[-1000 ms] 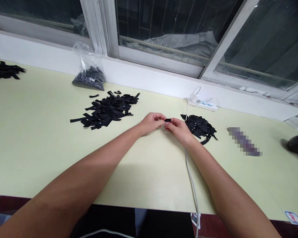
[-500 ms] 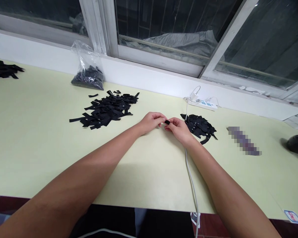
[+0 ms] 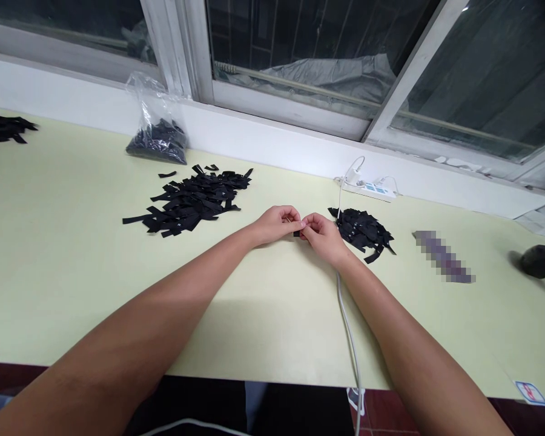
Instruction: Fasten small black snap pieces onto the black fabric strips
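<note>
Over the middle of the pale yellow table point(image 3: 272, 327), my left hand point(image 3: 278, 224) and my right hand point(image 3: 320, 235) meet at the fingertips. Both are closed in a pinch on a small black strip point(image 3: 297, 233), mostly hidden by the fingers. A large loose pile of black strips point(image 3: 193, 203) lies to the left of my hands. Just beyond my right hand is a smaller pile of black strips point(image 3: 366, 230).
A clear plastic bag point(image 3: 158, 136) with black pieces stands at the back left. More strips point(image 3: 4, 128) lie far left. A power strip point(image 3: 372, 191) sits by the wall; a white cable point(image 3: 347, 321) crosses the table. A black object point(image 3: 540, 260) is far right.
The fingertips have closed together around the black strip, which now shows lower and farther left, below the fingers. The view has shifted slightly.
</note>
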### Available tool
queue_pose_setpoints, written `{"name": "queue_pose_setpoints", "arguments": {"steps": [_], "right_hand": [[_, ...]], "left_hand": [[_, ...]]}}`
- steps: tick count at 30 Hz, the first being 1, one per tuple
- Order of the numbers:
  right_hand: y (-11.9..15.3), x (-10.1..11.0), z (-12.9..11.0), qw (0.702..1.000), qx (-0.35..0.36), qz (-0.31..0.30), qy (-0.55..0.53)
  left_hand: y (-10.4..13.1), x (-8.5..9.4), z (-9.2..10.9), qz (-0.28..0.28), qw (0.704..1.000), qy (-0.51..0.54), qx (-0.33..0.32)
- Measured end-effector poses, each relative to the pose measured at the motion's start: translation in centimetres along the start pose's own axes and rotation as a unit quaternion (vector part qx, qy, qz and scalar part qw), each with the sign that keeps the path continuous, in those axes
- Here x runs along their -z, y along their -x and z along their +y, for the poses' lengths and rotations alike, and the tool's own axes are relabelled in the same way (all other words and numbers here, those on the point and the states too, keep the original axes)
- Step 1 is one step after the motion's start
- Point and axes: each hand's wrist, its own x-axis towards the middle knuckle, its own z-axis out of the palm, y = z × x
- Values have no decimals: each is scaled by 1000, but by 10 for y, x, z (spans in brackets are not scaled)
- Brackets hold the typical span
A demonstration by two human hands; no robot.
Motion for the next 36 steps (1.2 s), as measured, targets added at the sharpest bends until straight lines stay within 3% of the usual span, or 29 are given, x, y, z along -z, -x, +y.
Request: {"name": "queue_pose_setpoints", "arguments": {"steps": [7, 12, 25, 36], "right_hand": [[-3, 0, 6, 1000, -1, 6, 0], [-3, 0, 8, 1000, 1, 14, 7], [3, 1, -5, 997, 11, 19, 76], [5, -1, -10, 997, 33, 0, 74]], "left_hand": [[1, 0, 2, -8, 999, -41, 10], [0, -2, -2, -6, 1000, -16, -15], [1, 0, 4, -10, 1000, -25, 0], [1, 0, 5, -35, 999, -14, 21]]}}
